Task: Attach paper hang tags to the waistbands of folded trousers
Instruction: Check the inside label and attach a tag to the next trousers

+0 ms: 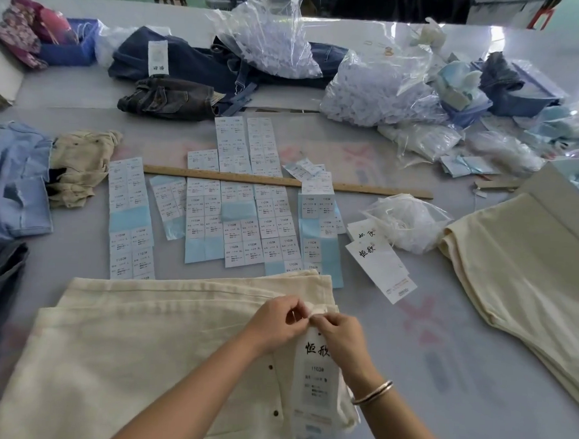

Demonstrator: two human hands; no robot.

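1. Nearest the front edge of the bench (442, 325), folded cream trousers (126, 345) lie flat, their waistband end pointing toward the right, and they run off the bottom of the view.
2. A paper hang tag (316, 379) with black brush characters lies on the waistband end, its top at the meeting fingertips.
3. The left hand (277, 321) has its fingers curled, pinching a small fold of cream cloth at the waistband; the right hand (338, 334), with a bangle (371, 393) on the wrist, pinches at the tag's top. The two hands touch at the fingertips.
4. To the right of the trousers is a bare strip of bench, bounded further right by a second cream garment (518, 269) that slants toward the right edge.
5. Just beyond the trousers' far edge, two loose hang tags (379, 266) lie overlapped, beside a small clear bag (411, 221).
6. In the middle of the bench, sheets of size stickers (236, 200) lie in rows, close together; a wooden ruler (283, 182) lies across them, parallel to the front edge.
7. At the left edge lie blue garments (14, 180) and a crumpled tan piece (81, 163).
8. Toward the far edge, dark jeans (188, 65), large clear bags (370, 93) of white pieces and a blue tray (73, 47) crowd the surface.
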